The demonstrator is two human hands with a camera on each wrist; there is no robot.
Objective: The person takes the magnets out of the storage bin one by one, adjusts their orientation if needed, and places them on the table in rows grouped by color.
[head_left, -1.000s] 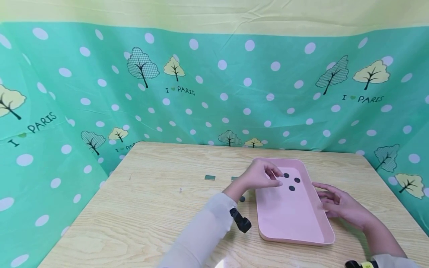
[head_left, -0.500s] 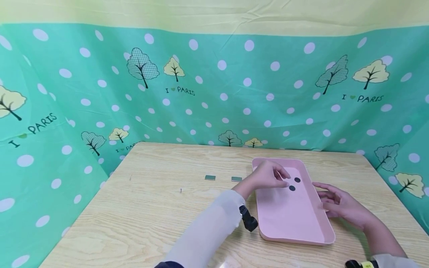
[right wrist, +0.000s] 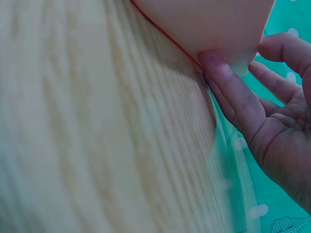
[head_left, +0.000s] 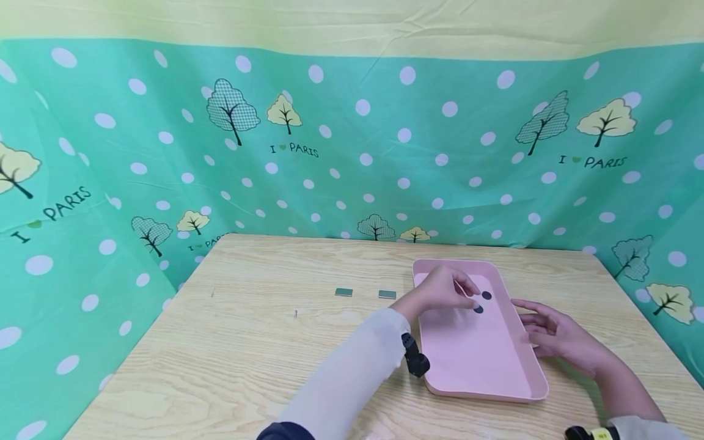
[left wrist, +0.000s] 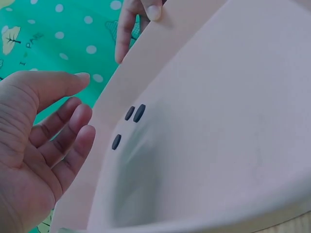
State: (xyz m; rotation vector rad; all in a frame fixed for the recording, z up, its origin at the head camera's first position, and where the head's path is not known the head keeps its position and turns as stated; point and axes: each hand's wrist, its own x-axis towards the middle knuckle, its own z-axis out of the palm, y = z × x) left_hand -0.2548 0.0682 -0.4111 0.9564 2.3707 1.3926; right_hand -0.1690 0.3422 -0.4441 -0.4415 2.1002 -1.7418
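Observation:
A pink rectangular tray [head_left: 473,360] stands on the wooden table. My left hand [head_left: 445,287] reaches in over its far part, thumb and fingers apart with nothing between them. Three small black discs [left wrist: 139,112] lie on the tray floor in the left wrist view. In the head view two show, one black disc [head_left: 486,295] just past my fingertips; my hand hides the third. At the tray's right side, my right hand [head_left: 561,336] touches the outer wall with its fingertips. The right wrist view shows the thumb [right wrist: 221,73] low against that wall.
Two small dark green rectangular pieces [head_left: 387,294] lie on the table [head_left: 247,354] left of the tray. Farther left is a tiny thin object [head_left: 295,313]. A green dotted curtain [head_left: 330,153] hangs behind the table and at its sides.
My left hand has moved right, farther over the discs, and now covers one. The second green piece has come fully into view; the sleeve now hides a disc on the table. My right hand stays put.

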